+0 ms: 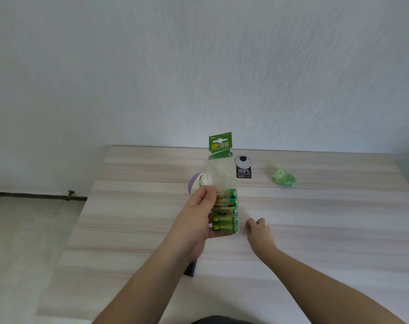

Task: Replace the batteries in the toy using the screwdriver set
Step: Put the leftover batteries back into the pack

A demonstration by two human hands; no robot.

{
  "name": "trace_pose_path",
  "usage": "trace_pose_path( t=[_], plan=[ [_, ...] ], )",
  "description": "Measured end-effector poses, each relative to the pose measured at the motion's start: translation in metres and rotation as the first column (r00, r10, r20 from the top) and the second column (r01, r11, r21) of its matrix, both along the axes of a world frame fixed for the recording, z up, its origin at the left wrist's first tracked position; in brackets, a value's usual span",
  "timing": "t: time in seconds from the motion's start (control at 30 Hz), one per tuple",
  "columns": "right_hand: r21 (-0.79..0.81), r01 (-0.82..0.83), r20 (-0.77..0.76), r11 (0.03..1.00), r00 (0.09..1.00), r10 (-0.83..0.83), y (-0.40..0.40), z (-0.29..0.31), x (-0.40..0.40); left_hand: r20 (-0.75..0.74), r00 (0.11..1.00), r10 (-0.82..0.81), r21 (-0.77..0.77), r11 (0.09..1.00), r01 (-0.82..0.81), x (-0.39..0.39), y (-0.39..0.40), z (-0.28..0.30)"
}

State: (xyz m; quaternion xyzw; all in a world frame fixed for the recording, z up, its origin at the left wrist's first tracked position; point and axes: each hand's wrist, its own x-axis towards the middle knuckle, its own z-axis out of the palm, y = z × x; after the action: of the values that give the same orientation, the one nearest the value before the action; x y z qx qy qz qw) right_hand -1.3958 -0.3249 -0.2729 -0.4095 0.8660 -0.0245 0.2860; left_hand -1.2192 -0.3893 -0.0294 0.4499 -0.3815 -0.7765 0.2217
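Two hands (199,213), one battery pack (223,202)

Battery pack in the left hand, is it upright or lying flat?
Upright: the left hand holds the battery pack off the table, green header card on top.

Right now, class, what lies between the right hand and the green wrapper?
Only bare table in the head view: nothing lies between the right hand and the green wrapper.
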Motion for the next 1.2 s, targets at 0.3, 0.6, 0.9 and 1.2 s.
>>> trace_pose_path(
  t=[0.3,0.6,0.9,1.2],
  plan=[
    [-0.129,0.695,0.652,0.707,0.597,-0.467,0.023,0.080,-0.006,-0.005,1.000,-0.008,0.031,0.999,0.008,0.000,0.002,0.002],
    [-0.402,0.777,0.845,0.484,0.518,-0.129,0.040,0.235,0.018,-0.045,0.999,-0.007,0.137,0.990,0.014,-0.003,0.007,0.010],
    [-0.872,0.283,0.297,0.400,0.955,-0.030,0.048,0.292,0.056,-0.077,0.996,-0.045,0.108,0.993,0.053,0.006,0.011,0.015],
    [-0.857,0.165,0.179,0.489,0.984,-0.018,0.033,0.277,0.068,-0.085,0.984,-0.158,-0.010,0.987,0.158,0.026,0.014,0.019]
  ],
)
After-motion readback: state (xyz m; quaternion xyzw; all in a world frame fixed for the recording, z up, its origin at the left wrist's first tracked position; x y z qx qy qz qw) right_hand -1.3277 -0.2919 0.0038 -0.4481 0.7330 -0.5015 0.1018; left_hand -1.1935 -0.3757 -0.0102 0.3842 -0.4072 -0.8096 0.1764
